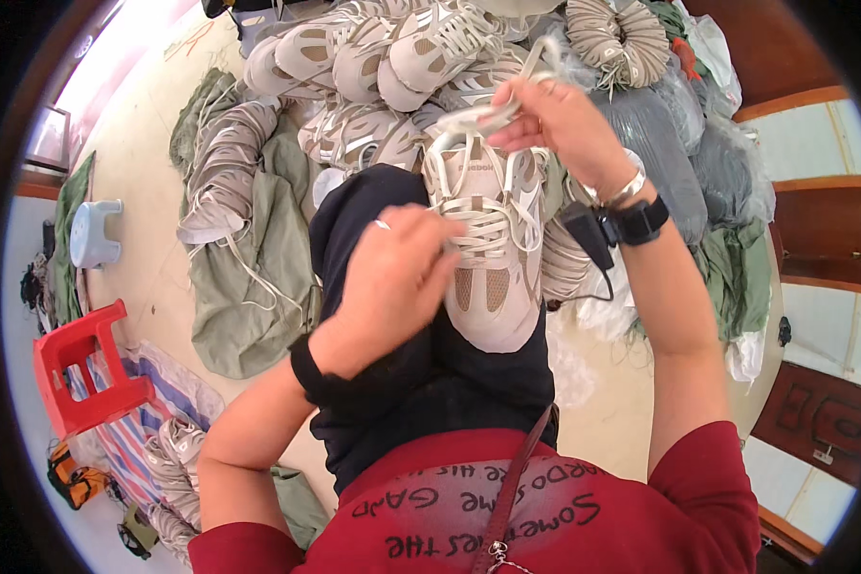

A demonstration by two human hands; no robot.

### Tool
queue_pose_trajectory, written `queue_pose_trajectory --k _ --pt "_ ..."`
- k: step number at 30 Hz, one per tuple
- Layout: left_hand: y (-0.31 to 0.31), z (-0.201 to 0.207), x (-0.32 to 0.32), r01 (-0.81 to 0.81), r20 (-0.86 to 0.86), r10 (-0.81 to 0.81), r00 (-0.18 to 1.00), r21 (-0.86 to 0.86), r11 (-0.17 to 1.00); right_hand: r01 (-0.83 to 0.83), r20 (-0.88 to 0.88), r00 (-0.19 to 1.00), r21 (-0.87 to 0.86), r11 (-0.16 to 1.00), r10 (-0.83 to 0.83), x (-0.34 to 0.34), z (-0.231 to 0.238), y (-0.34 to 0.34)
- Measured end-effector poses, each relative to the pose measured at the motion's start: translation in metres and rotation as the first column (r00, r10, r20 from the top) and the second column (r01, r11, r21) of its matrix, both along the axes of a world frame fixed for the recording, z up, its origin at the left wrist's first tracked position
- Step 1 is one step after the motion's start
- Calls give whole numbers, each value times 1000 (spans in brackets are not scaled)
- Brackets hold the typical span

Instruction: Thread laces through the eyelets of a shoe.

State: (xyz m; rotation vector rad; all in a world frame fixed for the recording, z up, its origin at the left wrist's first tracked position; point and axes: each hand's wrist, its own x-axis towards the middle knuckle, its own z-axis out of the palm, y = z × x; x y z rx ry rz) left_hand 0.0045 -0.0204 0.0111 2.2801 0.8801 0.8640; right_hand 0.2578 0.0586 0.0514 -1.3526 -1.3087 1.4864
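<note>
A beige and white sneaker point(493, 297) rests on my dark-trousered lap, its toe toward me. White laces point(483, 230) cross over its tongue. My right hand point(555, 124) is raised above the heel end, its thumb and fingers closed on a loose length of white shoelace point(538, 59) that loops upward. At the left side of the lacing is my left hand point(397, 277), slightly blurred. Its fingers are curled in at the laces, and what lies between the fingertips cannot be made out.
Many similar sneakers point(354, 62) are heaped beyond my knees. More lie stacked on a green cloth point(258, 316) at left. Dark plastic-wrapped bundles point(651, 143) stand at right. A red stool point(81, 368) and a light-blue stool point(96, 232) are on the floor at left.
</note>
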Motion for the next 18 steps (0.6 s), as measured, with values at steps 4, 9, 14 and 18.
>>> queue_pose_trajectory --k 4,9,14,18 --pt "27 2 7 -143 -76 148 986 72 987 34 -32 999 95 995 -31 0 -10 -13" --pt "32 0 16 -169 -220 176 960 49 984 127 -127 986 161 979 -107 -1 -26 -20" --pt "30 -9 9 -149 -357 168 919 79 986 168 -191 973 216 962 -127 -9 -40 -25" --pt "33 -7 6 -239 -299 125 946 -384 892 209 -252 957 250 945 -145 -11 -53 -23"
